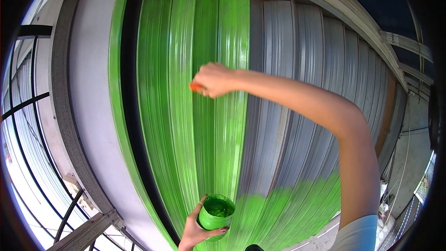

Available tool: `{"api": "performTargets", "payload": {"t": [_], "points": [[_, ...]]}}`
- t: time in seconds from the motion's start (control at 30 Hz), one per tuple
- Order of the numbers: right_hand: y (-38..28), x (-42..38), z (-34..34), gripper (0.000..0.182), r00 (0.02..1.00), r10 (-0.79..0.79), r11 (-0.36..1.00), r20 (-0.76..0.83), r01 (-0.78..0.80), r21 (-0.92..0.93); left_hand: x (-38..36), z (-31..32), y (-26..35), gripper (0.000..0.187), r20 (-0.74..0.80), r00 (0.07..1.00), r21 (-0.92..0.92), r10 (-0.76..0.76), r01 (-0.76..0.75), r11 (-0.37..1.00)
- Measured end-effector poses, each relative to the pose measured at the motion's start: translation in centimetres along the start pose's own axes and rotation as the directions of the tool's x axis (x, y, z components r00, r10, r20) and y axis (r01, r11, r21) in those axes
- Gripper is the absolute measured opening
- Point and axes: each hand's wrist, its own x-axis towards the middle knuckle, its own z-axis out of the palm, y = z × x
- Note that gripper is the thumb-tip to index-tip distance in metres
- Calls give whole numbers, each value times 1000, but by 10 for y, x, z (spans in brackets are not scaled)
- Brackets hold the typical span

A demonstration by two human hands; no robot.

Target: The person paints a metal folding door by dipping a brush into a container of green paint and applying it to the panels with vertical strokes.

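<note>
My right hand (213,80) is closed round an orange-handled tool (195,86), held against or just in front of the green-painted part of a folded metal shutter (181,32). The tool's working end is hidden. Lower down, my left hand (197,227) grips a green container (214,221) from its left side, thumb and fingers round it. Green paint (219,208) shows inside the upright container. To the right, the shutter's panels are bare grey (278,65) above and green along the lower part.
A green frame edge (116,65) and a pale wall strip (90,65) stand left of the shutter. Further left are a grey post (65,65) and black curved bars (28,104). A metal beam (344,9) runs overhead at the right.
</note>
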Motion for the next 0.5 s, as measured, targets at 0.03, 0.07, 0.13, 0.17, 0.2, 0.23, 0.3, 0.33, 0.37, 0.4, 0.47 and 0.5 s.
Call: {"api": "performTargets", "payload": {"t": [0.03, 0.07, 0.13, 0.17, 0.2, 0.23, 0.3, 0.33, 0.37, 0.4, 0.47, 0.5], "points": [[11, 4, -12, 18, 999, 51, 997, -14, -52, -50, 1, 0, 2, 93, -2, 1000, 0, 1, -1, 1000], [17, 7, -28, 18, 995, 96, 990, -30, -99, -103, 2, 1, 6, 93, -4, 1000, -6, 6, -6, 1000], [28, 13, -52, 18, 983, 156, 966, -96, -172, -194, 1, -1, 11, 94, -12, 1000, -16, 10, -10, 1000], [31, 16, -62, 10, 973, 180, 942, -143, -212, -259, 0, -2, 10, 94, -16, 1000, -12, 2, -2, 1000], [36, 20, -69, 7, 963, 168, 928, -210, -227, -297, 0, -3, 8, 95, -20, 1000, -8, -5, 5, 1000], [40, 23, -73, 8, 949, 154, 911, -275, -244, -332, 0, -4, 7, 95, -24, 1000, -3, -11, 11, 1000], [37, 20, -89, 6, 946, 53, 796, -320, -233, -559, 2, -8, -2, 96, -15, 1000, 30, 22, -21, 999], [34, 18, -90, 6, 944, 0, 719, -329, -228, -656, 3, -10, -7, 97, -10, 999, 45, 33, -33, 998], [35, 17, -80, 6, 956, -28, 742, -292, -176, -647, 1, -12, -8, 97, -10, 1000, 50, 9, -9, 999], [35, 15, -67, 6, 965, -60, 760, -257, -123, -638, 2, -13, -8, 98, -10, 1000, 55, -10, 10, 998], [21, 5, -31, 7, 987, -117, 778, -112, 21, -628, 2, -13, -10, 99, 0, 1000, 55, -28, 28, 998], [5, -5, -6, 9, 990, -143, 776, -2, 111, -621, 2, -13, -12, 101, 10, 1000, 53, -24, 24, 998]]}}
